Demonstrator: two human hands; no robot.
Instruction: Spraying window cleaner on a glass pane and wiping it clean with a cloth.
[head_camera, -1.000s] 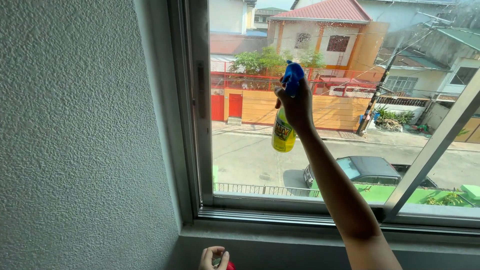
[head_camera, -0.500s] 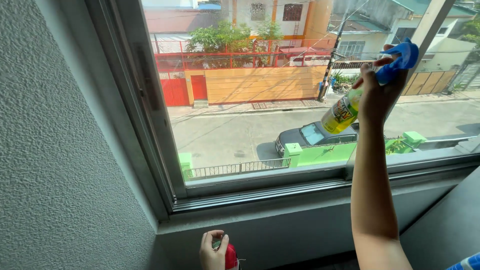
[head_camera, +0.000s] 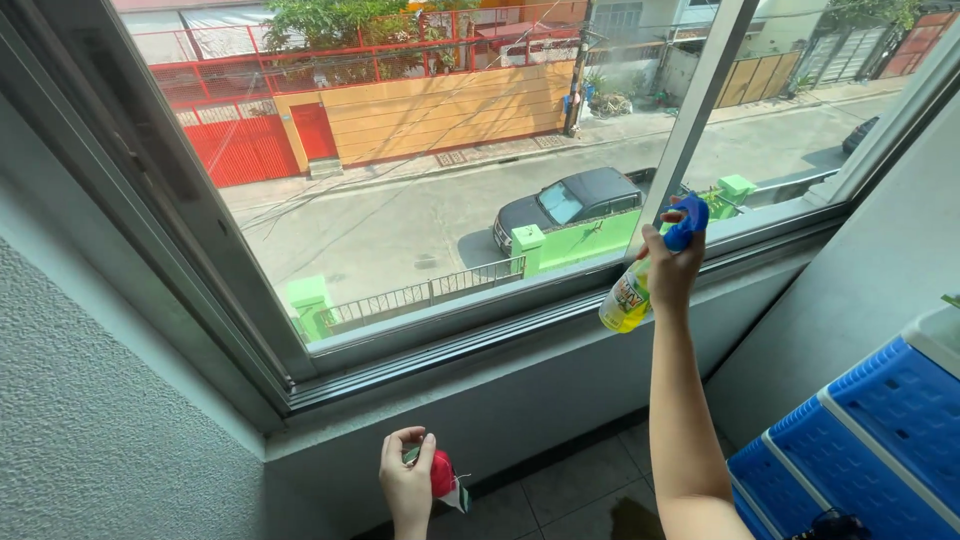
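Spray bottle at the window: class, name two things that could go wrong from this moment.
The right hand holds the yellow spray bottle tilted, close to the window frame; it might knock the frame or slip. The left hand grips a red cloth low down, so sprayed liquid might run down unwiped.

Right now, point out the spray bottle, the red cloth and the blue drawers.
spray bottle (head_camera: 627, 298), head view, on its yellow body below the right hand.
red cloth (head_camera: 443, 475), head view, on the red bunch beside the left hand.
blue drawers (head_camera: 880, 420), head view, on a drawer front.
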